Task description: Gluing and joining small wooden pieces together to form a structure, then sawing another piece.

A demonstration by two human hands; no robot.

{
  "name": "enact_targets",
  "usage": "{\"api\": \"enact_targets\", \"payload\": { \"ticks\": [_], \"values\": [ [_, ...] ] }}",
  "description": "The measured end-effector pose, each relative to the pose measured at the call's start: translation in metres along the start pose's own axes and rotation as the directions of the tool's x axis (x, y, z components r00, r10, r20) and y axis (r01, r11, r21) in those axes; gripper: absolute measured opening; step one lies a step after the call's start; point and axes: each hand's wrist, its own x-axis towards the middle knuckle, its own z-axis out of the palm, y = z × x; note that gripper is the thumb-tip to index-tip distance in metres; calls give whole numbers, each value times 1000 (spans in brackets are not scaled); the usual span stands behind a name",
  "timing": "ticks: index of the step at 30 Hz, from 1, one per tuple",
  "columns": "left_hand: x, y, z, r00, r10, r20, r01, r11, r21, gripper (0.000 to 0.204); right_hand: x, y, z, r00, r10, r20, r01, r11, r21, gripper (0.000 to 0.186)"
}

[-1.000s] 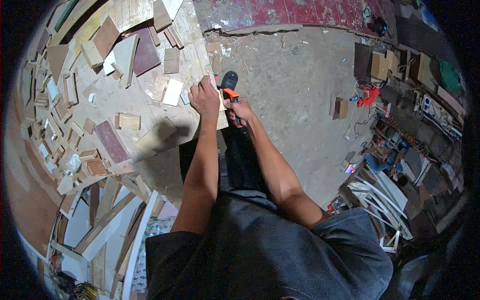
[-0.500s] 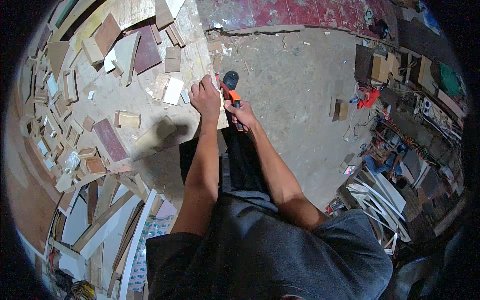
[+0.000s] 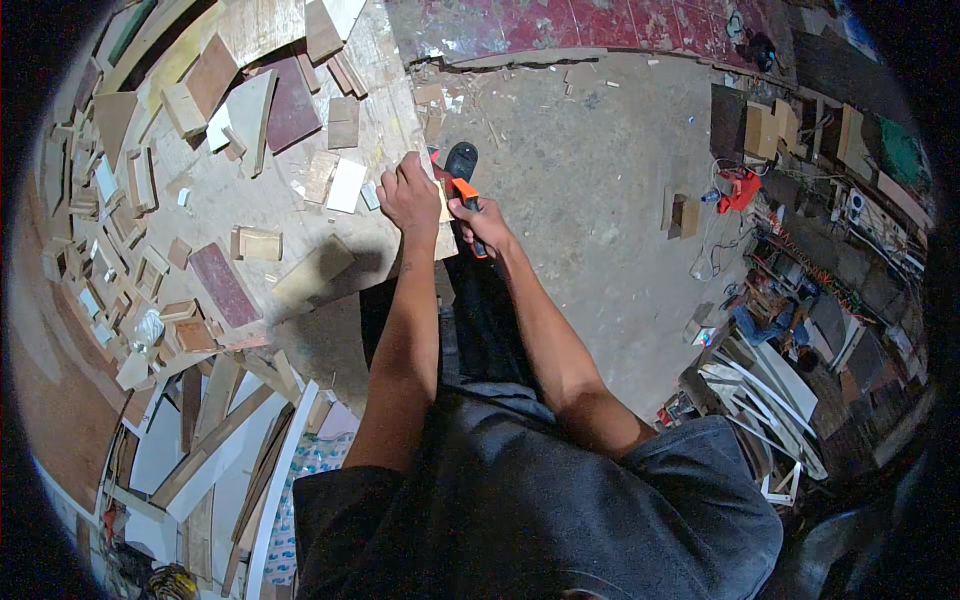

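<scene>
My right hand is closed round the orange-and-black handle of a handsaw, just off the edge of the wooden worktable. The saw's dark blade runs up and away along that edge, and part of it is hidden. My left hand lies at the table edge beside the saw, fingers curled down. It presses on a pale piece of wood, most of which the hand covers. A white block and a small grey-white offcut lie just left of my left hand.
Wood offcuts crowd the table's left side, among them a maroon board and a pale board. Long strips stand at lower left. A black shoe is on the concrete floor. Scrap and a red tool line the right.
The right hand and saw handle have shifted slightly up and left against the table edge. The left hand stays in place.
</scene>
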Motion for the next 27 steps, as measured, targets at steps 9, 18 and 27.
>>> {"api": "enact_targets", "payload": {
  "ticks": [9,18,27],
  "values": [
    [2,1,2,1000,0,-17,0,1000,24,11,15,-8,-4,987,79,139,-97,986,134,16],
    [1,1,0,1000,-13,24,13,1000,18,12,21,-6,-1,982,135,132,-160,965,209,14],
    [5,2,-2,1000,9,-10,-9,1000,2,11,21,-3,3,991,122,44,-129,973,193,12]
  ]
}}
